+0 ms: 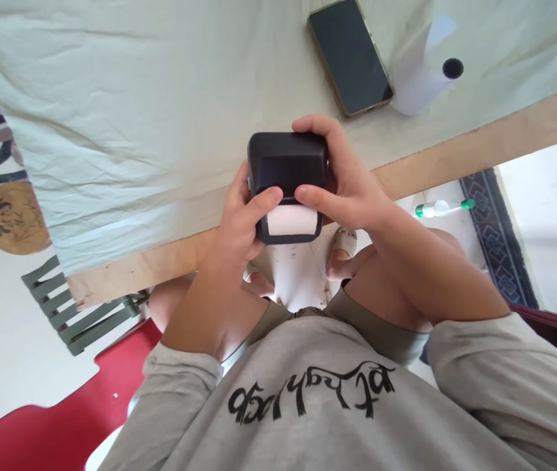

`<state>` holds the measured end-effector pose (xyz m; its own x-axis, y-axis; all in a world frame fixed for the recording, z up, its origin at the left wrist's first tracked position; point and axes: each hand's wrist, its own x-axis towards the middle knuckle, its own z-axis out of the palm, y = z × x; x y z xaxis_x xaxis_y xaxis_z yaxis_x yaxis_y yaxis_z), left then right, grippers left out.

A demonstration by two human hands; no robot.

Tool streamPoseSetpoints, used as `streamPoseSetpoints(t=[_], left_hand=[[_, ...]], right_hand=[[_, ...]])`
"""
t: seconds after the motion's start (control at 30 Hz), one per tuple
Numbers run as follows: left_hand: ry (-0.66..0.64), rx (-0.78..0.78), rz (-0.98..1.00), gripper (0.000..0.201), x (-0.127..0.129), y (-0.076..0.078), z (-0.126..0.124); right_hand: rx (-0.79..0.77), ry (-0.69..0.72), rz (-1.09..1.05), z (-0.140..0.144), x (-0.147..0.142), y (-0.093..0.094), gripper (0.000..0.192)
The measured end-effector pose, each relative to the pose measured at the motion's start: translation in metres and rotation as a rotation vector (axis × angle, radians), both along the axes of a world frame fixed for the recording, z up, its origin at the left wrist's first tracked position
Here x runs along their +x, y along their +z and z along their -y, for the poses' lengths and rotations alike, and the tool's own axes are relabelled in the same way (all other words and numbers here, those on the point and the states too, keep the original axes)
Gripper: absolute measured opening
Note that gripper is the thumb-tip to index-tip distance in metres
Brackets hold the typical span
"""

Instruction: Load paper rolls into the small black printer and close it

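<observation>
1. The left hand (242,219) is wrapped around the left side of a small black printer (288,186), its thumb lying across the front just above the white paper (292,221) in the slot. The hand is closed on the body, not spread.
2. The printer is held in the air over the near edge of the surface (479,147), above the lap rather than resting on anything. If either grip loosens, it would likely fall past the edge to the floor.
3. The thumbs sit close to the paper; pressing on it could crease or jam it in the slot.
4. The right hand (344,180) grips the right side, fingers curled over the top and thumb on the front, meeting the left thumb.
5. Farther along, toward the far edge, a phone (350,55) lies flat on the cloth (136,98), with a paper roll (425,75) just beside it. A sudden swing of the elbow might knock the roll, which could roll off.
</observation>
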<state>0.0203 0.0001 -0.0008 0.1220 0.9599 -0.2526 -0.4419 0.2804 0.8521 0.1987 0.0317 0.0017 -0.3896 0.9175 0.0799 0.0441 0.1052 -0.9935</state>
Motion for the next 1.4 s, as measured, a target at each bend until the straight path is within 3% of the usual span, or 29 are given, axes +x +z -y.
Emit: streamPoseSetpoints(t=[0.27, 0.47, 0.63, 0.9, 1.0, 1.07, 1.17, 1.23, 1.3, 1.4], left_hand=[[-0.005, -0.028, 0.100, 0.032, 0.004, 0.001, -0.003], [0.042, -0.169, 0.095, 0.040, 0.005, -0.005, -0.006], [0.069, -0.207, 0.105, 0.042, 0.001, -0.010, -0.009], [0.078, -0.234, 0.133, 0.029, 0.000, -0.002, -0.009], [0.044, -0.201, 0.147, 0.040, 0.001, -0.002, -0.009], [-0.002, -0.126, 0.147, 0.040, 0.001, -0.004, -0.008], [-0.051, -0.068, 0.087, 0.034, -0.001, -0.009, -0.006], [-0.065, -0.034, 0.034, 0.034, -0.003, -0.011, -0.006], [-0.087, 0.008, 0.008, 0.033, -0.005, -0.012, -0.006], [-0.116, 0.051, 0.009, 0.031, -0.005, -0.013, -0.007]], right_hand=[[0.002, 0.036, -0.031, 0.000, 0.005, -0.004, 0.075], [0.241, -0.074, 0.121, -0.003, 0.013, -0.005, 0.060], [0.244, 0.039, 0.146, -0.004, 0.015, -0.002, 0.068], [0.342, 0.101, 0.166, -0.008, 0.020, 0.005, 0.072], [0.479, 0.000, 0.193, -0.010, 0.022, 0.009, 0.063], [0.526, -0.167, 0.225, -0.007, 0.021, 0.012, 0.052], [0.448, -0.441, 0.241, 0.000, 0.013, 0.012, 0.037], [0.420, -0.547, 0.248, 0.004, 0.008, 0.011, 0.036], [0.472, -0.567, 0.332, 0.006, 0.004, 0.013, 0.035], [0.562, -0.448, 0.630, 0.008, 0.002, 0.021, 0.023]])
